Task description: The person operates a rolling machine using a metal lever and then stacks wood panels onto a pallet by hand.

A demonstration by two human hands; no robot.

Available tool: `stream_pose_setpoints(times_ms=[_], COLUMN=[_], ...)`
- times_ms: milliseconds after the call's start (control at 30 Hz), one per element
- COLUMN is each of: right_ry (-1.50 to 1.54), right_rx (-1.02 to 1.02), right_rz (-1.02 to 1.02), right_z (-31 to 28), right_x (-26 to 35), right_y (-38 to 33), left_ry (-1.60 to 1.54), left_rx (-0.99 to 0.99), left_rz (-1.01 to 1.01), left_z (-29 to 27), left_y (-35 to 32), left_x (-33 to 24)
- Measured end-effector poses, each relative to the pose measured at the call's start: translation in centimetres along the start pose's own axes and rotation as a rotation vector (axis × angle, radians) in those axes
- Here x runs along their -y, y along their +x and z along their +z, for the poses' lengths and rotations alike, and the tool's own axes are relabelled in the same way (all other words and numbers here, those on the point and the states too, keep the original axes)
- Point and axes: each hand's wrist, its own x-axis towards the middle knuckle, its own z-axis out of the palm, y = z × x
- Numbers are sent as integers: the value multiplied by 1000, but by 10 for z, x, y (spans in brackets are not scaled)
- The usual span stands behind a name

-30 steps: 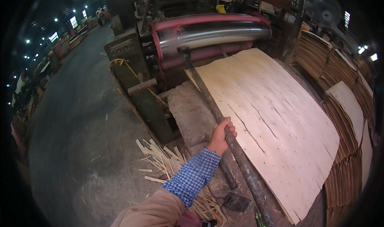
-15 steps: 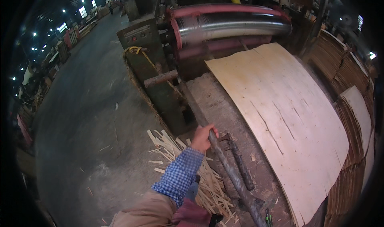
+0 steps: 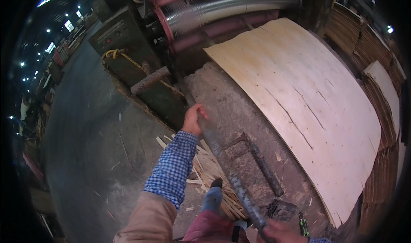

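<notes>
A long, worn metal bar point(image 3: 231, 172) slants from beside the roller machine down to the lower edge. My left hand point(image 3: 195, 120), in a blue checked sleeve, is closed around its upper part. Low in the picture, my right hand point(image 3: 280, 232) grips the near end of the same bar, slightly blurred. Right of the bar, large pale wood veneer sheets point(image 3: 295, 93) with several long cracks lie in a pile. A dark metal bracket point(image 3: 263, 168) rests on the dusty ground between bar and pile. Near my right hand lies a small green-and-black tool point(image 3: 303, 225).
Ahead stands a machine with a shiny roller point(image 3: 227, 10) and a control box point(image 3: 113, 37) draped with yellow rope point(image 3: 114, 54). Thin wood strips point(image 3: 214, 166) litter the floor by my feet. Brown veneer stacks point(image 3: 379, 127) line the right side. Concrete floor point(image 3: 94, 136) stretches left.
My right hand has come into view at the bar's near end. My left hand stays around the bar. The whole view has shifted, with the machine now higher in the picture.
</notes>
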Motion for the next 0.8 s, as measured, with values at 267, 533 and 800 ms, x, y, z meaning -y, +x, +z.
stream_pose_setpoints(times_ms=[267,533,800], right_ry=[54,52,125], right_rx=[145,184,311], right_rz=[-103,-138,-69], right_z=[42,67,52], right_x=[-64,-25,-7], right_y=[63,58,78], left_ry=[179,199,251], left_rx=[-20,61,11], left_rz=[-23,-76,-8], left_z=[-53,-71,-52], left_y=[1,29,48], left_x=[-30,-52,-62])
